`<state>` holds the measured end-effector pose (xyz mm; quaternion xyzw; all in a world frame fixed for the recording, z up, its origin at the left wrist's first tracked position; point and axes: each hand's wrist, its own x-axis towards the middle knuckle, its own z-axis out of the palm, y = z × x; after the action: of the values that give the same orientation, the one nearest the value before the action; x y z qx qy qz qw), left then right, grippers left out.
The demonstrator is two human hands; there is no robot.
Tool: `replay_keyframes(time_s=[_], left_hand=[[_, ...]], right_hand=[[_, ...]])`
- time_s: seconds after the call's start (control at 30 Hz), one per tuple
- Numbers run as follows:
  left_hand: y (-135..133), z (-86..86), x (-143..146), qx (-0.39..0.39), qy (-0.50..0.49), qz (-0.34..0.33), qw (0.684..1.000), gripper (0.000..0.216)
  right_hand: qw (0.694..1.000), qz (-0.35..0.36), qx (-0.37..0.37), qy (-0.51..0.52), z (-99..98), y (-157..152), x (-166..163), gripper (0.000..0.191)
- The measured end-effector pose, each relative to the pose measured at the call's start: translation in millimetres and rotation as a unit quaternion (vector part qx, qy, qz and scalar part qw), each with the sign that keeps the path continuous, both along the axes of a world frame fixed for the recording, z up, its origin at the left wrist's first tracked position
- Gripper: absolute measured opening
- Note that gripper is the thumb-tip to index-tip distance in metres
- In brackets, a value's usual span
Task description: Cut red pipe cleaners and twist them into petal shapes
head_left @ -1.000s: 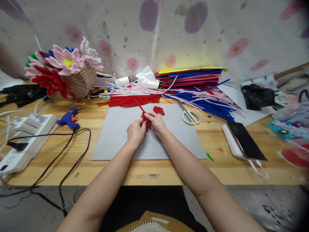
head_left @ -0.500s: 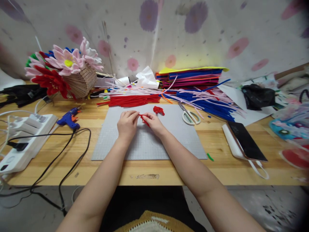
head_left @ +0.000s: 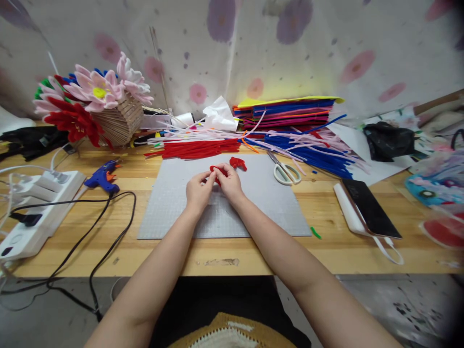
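Note:
Over the grey cutting mat [head_left: 170, 212], my left hand [head_left: 199, 189] and my right hand [head_left: 229, 181] meet with fingertips together. Both are closed on a bent red pipe cleaner [head_left: 217, 176], mostly covered by the fingers. Just beyond my right hand lies a small piece of shaped red pipe cleaner [head_left: 238, 164] on the mat. Scissors with pale handles [head_left: 284, 173] rest at the mat's upper right edge. Behind the mat is a bundle of straight red pipe cleaners [head_left: 199, 149].
Blue and pink pipe cleaners [head_left: 315, 157] spread at the back right. A blue glue gun [head_left: 102, 178] and a white power strip [head_left: 43, 217] with black cables sit left. At right is a phone [head_left: 370, 208]. A basket of fuzzy flowers [head_left: 119, 118] stands back left.
My left hand has moved right against my right hand. The red pipe cleaner, stretched between the hands before, is now bent and bunched in the fingertips.

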<state>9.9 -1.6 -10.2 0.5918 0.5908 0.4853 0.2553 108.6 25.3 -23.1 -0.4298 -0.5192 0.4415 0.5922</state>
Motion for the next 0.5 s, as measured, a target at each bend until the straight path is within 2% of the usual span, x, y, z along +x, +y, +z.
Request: replay_keyframes(time_s=[0.07, 0.27, 0.4, 0.5], left_hand=[[3.8, -2.4, -2.2, 0.025, -0.058, 0.017, 0.998, 0.023], [8.1, -2.6, -2.8, 0.001, -0.248, 0.076, 0.966, 0.021], [8.5, -4.1, -1.5, 0.011, -0.228, 0.086, 0.97, 0.024], [10.5, -4.6, -2.5, -0.014, -0.215, 0.068, 0.974, 0.024]], right_hand=[[1.0, 0.007, -0.004, 0.003, 2.7, -2.2, -0.7, 0.013], [0.988, 0.115, -0.078, 0.066, 6.6, -9.1, -7.5, 0.019], [0.979, 0.153, -0.126, 0.055, 1.9, -9.0, -11.1, 0.022], [0.984, 0.131, -0.118, -0.004, -4.7, -6.0, -8.8, 0.019]])
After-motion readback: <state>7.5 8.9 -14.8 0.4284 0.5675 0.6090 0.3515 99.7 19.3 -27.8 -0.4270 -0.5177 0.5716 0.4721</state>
